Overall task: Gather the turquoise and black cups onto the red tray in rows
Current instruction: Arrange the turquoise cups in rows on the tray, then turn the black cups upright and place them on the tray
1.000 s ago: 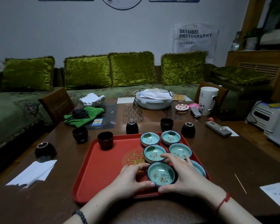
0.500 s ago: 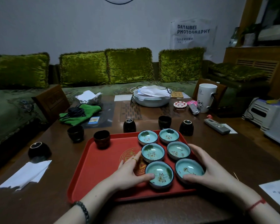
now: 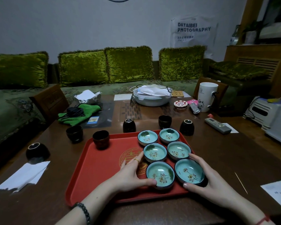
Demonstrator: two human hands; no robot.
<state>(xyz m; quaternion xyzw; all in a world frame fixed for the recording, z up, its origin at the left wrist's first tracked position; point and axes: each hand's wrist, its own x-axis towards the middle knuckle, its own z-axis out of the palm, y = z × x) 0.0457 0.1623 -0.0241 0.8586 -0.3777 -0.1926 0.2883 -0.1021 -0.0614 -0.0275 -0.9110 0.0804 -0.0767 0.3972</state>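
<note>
Several turquoise cups stand in two columns on the right half of the red tray point(image 3: 94, 179). My left hand point(image 3: 130, 174) cups the near-left turquoise cup point(image 3: 160, 174), thumb curled round its front, fingers lying along its left side. My right hand point(image 3: 212, 182) wraps round the near-right turquoise cup point(image 3: 189, 173). One black cup point(image 3: 101, 139) stands at the tray's far left corner. Off the tray are a black cup point(image 3: 74, 133), a black rounded cup point(image 3: 129, 125), another black cup point(image 3: 165, 121), a second rounded one point(image 3: 186, 127) and a low one point(image 3: 37, 151).
White paper point(image 3: 23, 175) lies at the table's near left, more paper point(image 3: 277, 192) at the near right beside a toothpick point(image 3: 241, 182). A remote point(image 3: 217, 127), white mug point(image 3: 207, 96), covered white dish point(image 3: 151, 96) and green cloth point(image 3: 79, 112) sit farther back.
My right hand left the near-left turquoise cup and moved right to wrap the near-right one. My left hand stayed at the near-left cup.
</note>
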